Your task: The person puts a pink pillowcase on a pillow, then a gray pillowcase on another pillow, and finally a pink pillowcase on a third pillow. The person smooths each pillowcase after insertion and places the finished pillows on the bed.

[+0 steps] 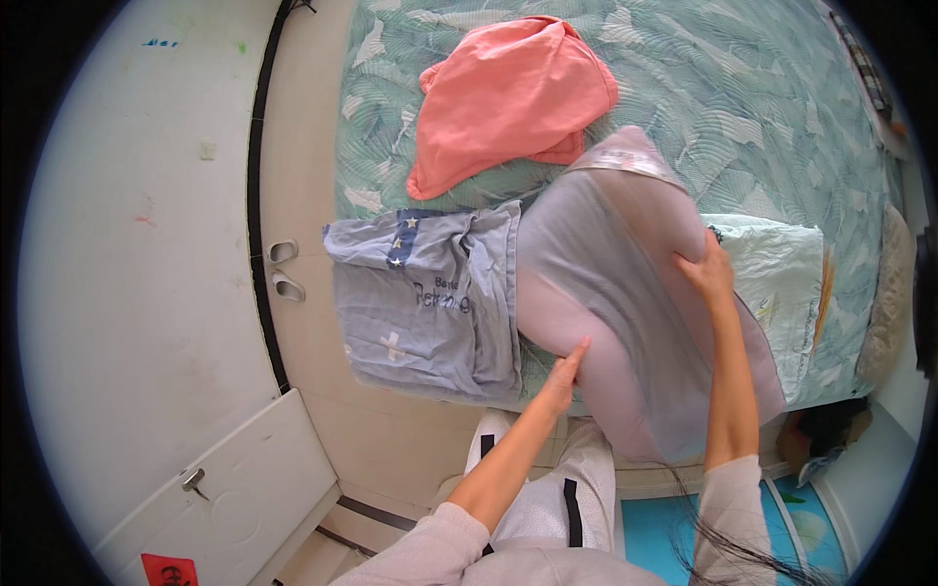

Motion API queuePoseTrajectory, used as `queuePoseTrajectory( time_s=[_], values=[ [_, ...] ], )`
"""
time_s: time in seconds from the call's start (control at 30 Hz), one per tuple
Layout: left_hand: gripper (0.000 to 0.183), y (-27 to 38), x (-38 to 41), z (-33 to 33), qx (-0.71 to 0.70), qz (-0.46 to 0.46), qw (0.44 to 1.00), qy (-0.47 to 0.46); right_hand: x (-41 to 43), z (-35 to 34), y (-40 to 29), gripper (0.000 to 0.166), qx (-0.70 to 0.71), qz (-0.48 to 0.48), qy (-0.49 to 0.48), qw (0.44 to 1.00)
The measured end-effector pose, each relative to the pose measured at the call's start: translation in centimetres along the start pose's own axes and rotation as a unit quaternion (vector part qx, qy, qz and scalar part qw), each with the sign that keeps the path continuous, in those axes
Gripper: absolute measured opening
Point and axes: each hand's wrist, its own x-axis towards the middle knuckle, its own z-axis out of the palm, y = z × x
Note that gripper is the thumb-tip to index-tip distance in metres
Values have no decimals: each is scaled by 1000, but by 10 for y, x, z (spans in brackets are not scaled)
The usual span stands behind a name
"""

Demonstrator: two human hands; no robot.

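Observation:
A large pillow (623, 256) with a pink border and a grey panel tilts over the bed's edge in front of me. My left hand (563, 377) grips its near left side, thumb on top. My right hand (709, 272) clasps its right side, fingers pressed into the pink border. On the left lies a blue-grey printed fabric cover (432, 315), wrinkled, with stars and a cross on it. A pale mint cloth (773, 282) with printed writing is partly hidden behind the pillow and my right arm. Beyond the pillow rests a crumpled coral cloth (513, 95).
The bed (733, 110) wears a green leaf-patterned cover. At its right end is a beige textured cushion (885, 293). Two light slippers (284, 271) sit on the floor by the white wall (146, 220). A white door (234, 476) with a metal handle stands at lower left.

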Motion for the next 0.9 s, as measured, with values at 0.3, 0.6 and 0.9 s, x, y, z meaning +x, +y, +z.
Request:
queuePoseTrajectory(
  time_s=[0.3, 0.6, 0.9],
  values=[
    [87, 45, -44, 72, 74, 70, 994, -45, -130, -39, -19, 57, 8, -71, 211, 975],
    [67, 153, -92, 154, 283, 354, 892, -8, -127, -187, -24, 58, 379, 69, 233, 893],
    [71, 162, -95, 258, 453, 699, 554, -6, -247, -99, 110, 67, 465, 259, 302, 791]
  ],
)
